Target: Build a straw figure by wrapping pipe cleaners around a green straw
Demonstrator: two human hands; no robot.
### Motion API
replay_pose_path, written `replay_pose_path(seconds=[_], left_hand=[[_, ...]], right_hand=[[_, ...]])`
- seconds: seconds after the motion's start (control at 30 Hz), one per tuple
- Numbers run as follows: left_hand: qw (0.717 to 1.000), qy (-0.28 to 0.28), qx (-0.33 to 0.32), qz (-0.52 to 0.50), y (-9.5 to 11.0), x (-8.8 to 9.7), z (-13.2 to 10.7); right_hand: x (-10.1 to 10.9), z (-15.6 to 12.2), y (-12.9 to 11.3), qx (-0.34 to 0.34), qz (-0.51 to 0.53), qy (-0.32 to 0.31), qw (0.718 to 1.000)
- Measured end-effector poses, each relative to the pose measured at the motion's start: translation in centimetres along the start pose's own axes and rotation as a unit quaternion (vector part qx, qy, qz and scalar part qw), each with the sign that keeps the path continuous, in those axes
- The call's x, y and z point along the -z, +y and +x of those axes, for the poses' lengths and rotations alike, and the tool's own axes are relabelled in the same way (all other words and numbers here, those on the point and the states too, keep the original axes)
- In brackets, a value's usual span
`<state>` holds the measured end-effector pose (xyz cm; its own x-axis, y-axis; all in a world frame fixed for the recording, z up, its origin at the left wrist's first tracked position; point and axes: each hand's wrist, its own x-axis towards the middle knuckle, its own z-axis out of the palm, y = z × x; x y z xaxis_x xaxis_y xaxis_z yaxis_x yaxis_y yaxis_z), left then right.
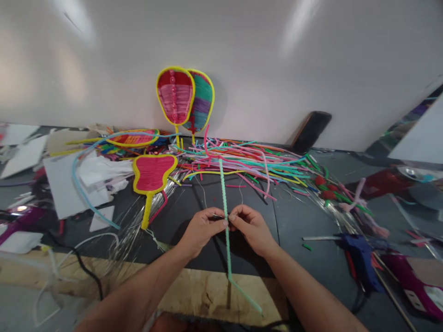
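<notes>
A long mint-green pipe cleaner [224, 189] runs upright between my hands, bending near my lap. My left hand [202, 228] pinches it with thumb and forefinger, fingers closed, and a thin wire shows at the fingertips. My right hand [251, 226] pinches the same stem from the other side, fingers curled shut. Both hands hover over the dark mat [194, 203]. Behind them lies a big heap of coloured pipe cleaners [256, 161].
A pink fan with yellow rim [152, 174] lies left of my hands; two finished fans [185, 99] lean on the white wall. White paper sheets [74, 182] lie at left. A blue glue gun [360, 251] and a purple tool [413, 276] lie right. A dark phone [311, 129] leans on the wall.
</notes>
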<state>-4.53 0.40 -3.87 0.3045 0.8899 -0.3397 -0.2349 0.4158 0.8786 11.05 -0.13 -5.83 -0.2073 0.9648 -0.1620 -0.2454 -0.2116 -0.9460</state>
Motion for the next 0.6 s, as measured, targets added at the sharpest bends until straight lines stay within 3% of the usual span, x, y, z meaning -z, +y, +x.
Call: replay_pose_path(seconds=[0.27,0.6], left_hand=[[0.998,0.020,-0.033,0.058,-0.48,0.12,0.35],[1.000,0.021,-0.010,0.000,0.14,0.36,0.78]], right_hand=[[-0.20,0.11,-0.26,0.005,-0.011,-0.002,1.000],[-0.28,0.51,-0.22,0.003,0.031,-0.024,0.999]])
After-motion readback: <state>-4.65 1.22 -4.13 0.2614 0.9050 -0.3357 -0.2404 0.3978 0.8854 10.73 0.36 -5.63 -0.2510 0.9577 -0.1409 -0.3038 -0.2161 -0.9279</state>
